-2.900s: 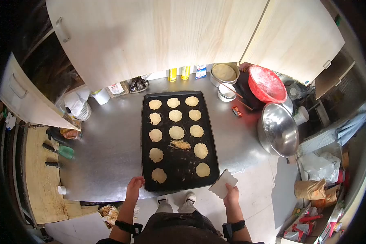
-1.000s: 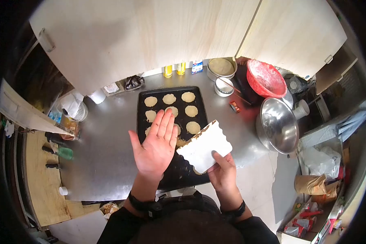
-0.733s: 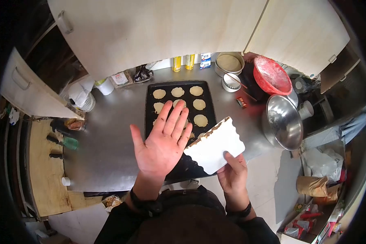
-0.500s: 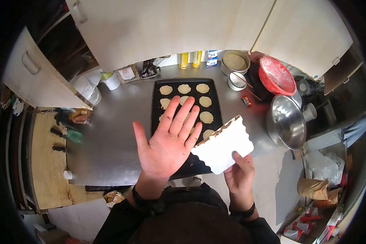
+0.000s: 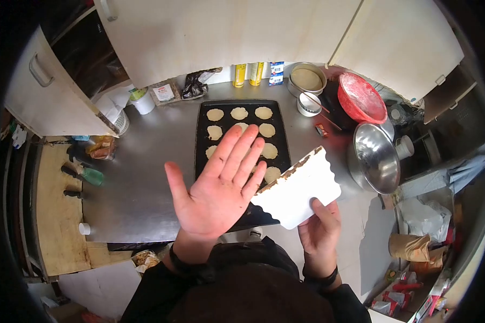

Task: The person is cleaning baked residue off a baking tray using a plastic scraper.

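My left hand is held palm up with its fingers stretched out, above the near part of a black baking tray. Small dark specks show on its fingers and palm. In my right hand is a white dough scraper with wavy short sides, gripped by its lower right part. Brown residue runs along the scraper's long upper edge. On the tray lie rows of round pale dough pieces; my left hand and the scraper hide some of them.
Right of the tray stand a steel bowl, a red basin, a white bowl and a round tin. Yellow cans line the wall. Knives and a white cap are on the left.
My left hand has shifted slightly left and tilted a little. The scraper in my right hand has moved slightly right. The whole view has shifted slightly.
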The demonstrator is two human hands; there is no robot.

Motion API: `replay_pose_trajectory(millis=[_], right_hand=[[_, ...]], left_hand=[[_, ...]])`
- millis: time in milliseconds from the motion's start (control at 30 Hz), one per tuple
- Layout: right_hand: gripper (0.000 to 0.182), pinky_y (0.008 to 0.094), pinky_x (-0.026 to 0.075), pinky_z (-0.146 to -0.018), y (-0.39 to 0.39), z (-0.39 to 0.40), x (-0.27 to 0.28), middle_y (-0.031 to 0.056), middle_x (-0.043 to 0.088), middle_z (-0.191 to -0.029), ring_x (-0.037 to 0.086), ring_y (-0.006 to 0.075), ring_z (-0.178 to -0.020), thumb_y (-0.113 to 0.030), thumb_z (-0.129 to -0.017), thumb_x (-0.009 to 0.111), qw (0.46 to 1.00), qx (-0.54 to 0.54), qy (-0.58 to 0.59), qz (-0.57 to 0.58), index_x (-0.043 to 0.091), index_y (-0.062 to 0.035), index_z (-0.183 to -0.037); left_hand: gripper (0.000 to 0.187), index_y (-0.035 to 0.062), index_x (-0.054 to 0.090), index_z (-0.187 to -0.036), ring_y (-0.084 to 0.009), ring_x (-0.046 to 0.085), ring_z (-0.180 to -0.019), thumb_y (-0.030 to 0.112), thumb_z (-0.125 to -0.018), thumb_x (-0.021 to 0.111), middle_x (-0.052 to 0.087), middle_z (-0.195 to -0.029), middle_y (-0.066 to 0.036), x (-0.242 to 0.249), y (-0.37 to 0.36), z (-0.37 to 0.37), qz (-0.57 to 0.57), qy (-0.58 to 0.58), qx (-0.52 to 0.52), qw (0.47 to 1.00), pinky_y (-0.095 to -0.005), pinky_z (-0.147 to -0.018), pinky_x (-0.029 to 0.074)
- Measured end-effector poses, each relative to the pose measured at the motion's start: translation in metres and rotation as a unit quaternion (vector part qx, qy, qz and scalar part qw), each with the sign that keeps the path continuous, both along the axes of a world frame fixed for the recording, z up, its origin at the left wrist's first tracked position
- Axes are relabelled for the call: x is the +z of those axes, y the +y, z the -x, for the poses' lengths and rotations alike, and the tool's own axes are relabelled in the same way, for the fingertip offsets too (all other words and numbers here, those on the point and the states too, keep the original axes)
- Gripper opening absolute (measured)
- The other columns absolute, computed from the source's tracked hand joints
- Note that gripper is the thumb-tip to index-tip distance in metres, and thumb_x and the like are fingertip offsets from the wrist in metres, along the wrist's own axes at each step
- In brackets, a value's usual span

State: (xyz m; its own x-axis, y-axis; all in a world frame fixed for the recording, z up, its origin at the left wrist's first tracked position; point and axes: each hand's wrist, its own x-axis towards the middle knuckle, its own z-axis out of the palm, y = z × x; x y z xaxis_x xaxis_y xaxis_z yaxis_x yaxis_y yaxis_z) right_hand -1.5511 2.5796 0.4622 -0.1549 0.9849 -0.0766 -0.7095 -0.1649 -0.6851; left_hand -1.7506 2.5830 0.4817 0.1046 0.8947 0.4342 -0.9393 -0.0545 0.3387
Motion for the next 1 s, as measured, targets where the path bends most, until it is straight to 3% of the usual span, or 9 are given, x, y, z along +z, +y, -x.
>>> replay_pose_trajectory(millis=[200,267,333,400,500,600,667,767,1000], right_hand=[[0.045,0.0441,0.047,-0.103,0.003,-0.003,-0.009,0.018,0.055,-0.129,0.057,0.0298,-0.119,-0.003,-0.091,0.05,1.0,0.021,0.0,0.017,0.041,0.0031,-0.136],[0.044,0.0415,0.048,-0.1,0.007,-0.013,-0.032,0.0168,0.058,-0.125,0.059,0.0276,-0.116,-0.002,-0.091,0.051,0.997,0.04,-0.054,0.033,0.043,0.0025,-0.134],[0.042,0.0382,0.049,-0.096,0.015,-0.03,-0.065,0.0155,0.06,-0.121,0.06,0.0246,-0.111,-0.002,-0.091,0.052,0.979,0.078,-0.185,0.033,0.046,0.0019,-0.132],[0.038,0.0342,0.051,-0.089,0.021,-0.054,-0.096,0.014,0.063,-0.115,0.062,0.0208,-0.104,-0.001,-0.092,0.052,0.912,0.131,-0.387,0.02,0.05,0.0012,-0.13],[0.037,0.0339,0.05,-0.089,0.01,-0.073,-0.114,0.0132,0.063,-0.112,0.061,0.0207,-0.102,-0.001,-0.091,0.052,0.878,0.101,-0.459,0.092,0.051,0.0043,-0.127],[0.037,0.0348,0.05,-0.089,0.004,-0.095,-0.149,0.0138,0.063,-0.111,0.062,0.0209,-0.101,-0.001,-0.091,0.052,0.92,0.079,-0.369,0.11,0.05,0.006,-0.127],[0.037,0.0351,0.05,-0.091,0.003,-0.083,-0.126,0.0147,0.061,-0.117,0.061,0.0215,-0.105,-0.001,-0.092,0.051,0.963,0.031,-0.221,0.154,0.049,0.0054,-0.128],[0.034,0.0347,0.05,-0.092,0.003,-0.063,-0.084,0.0143,0.061,-0.118,0.061,0.0219,-0.106,0.0,-0.093,0.051,0.982,-0.003,-0.143,0.121,0.05,0.0045,-0.126],[0.036,0.0313,0.051,-0.09,-0.014,-0.033,-0.001,0.0129,0.062,-0.119,0.062,0.0178,-0.105,-0.002,-0.095,0.051,0.98,-0.002,-0.19,-0.051,0.048,0.0038,-0.131]], left_hand=[[0.094,0.0026,0.003,-0.153,-0.0307,0.002,-0.149,0.072,-0.092,0.021,0.0,-0.16,-0.017,-0.014,0.001,0.007,0.005,0.032,0.015,0.999,-0.0455,-0.12,0.005],[0.077,-0.0039,0.026,-0.147,-0.0383,0.03,-0.141,0.055,-0.098,0.037,0.03,-0.152,-0.024,-0.044,-0.001,0.018,0.015,0.141,0.052,0.989,-0.0499,-0.116,0.022],[0.041,-0.0078,0.053,-0.127,-0.0379,0.049,-0.127,0.023,-0.1,0.044,0.052,-0.135,-0.024,-0.084,0.001,0.041,0.022,0.299,0.043,0.953,-0.0499,-0.111,0.033],[0.03,-0.0022,0.059,-0.121,-0.0351,0.052,-0.125,0.013,-0.098,0.049,0.057,-0.13,-0.019,-0.135,-0.01,0.057,0.174,0.211,0.044,0.961,-0.0473,-0.108,0.038],[0.03,0.0016,0.06,-0.12,-0.0311,0.054,-0.123,0.019,-0.098,0.051,0.061,-0.126,-0.015,-0.171,-0.043,0.08,0.299,0.213,0.09,0.926,-0.044,-0.105,0.04],[0.035,0.0007,0.059,-0.122,-0.03,0.055,-0.121,0.025,-0.099,0.051,0.06,-0.126,-0.016,-0.198,-0.067,0.101,0.354,0.241,0.116,0.896,-0.042,-0.105,0.04],[0.039,0.0002,0.058,-0.124,-0.0291,0.055,-0.121,0.03,-0.1,0.048,0.06,-0.127,-0.017,-0.201,-0.075,0.099,0.363,0.272,0.112,0.884,-0.041,-0.105,0.039],[0.055,0.0016,0.057,-0.126,-0.0276,0.054,-0.123,0.046,-0.102,0.035,0.059,-0.129,-0.017,-0.182,-0.069,0.089,0.324,0.36,0.097,0.869,-0.0402,-0.105,0.039],[0.077,-0.0004,0.047,-0.136,-0.0327,0.049,-0.128,0.061,-0.099,0.019,0.053,-0.136,-0.02,-0.103,-0.043,0.051,0.223,0.188,0.02,0.956,-0.0447,-0.106,0.036]])
